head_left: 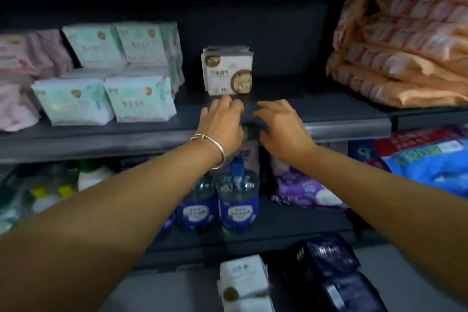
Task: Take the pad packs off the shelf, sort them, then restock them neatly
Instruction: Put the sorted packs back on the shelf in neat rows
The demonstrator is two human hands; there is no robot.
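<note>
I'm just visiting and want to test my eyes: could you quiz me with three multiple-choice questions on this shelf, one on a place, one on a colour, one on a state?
1. Where is the white pack?
A. standing alone mid-shelf
B. on the orange stack
C. in a hand

2. What colour are the packs left of it?
A. black
B. mint green
C. red

3. How are the hands?
A. both gripping a pack
B. both holding nothing
C. out of view

Answers: 1 A, it stands alone behind the fingers. 2 B, pale green wrappers. 3 B, left hand and right hand hold nothing.
</note>
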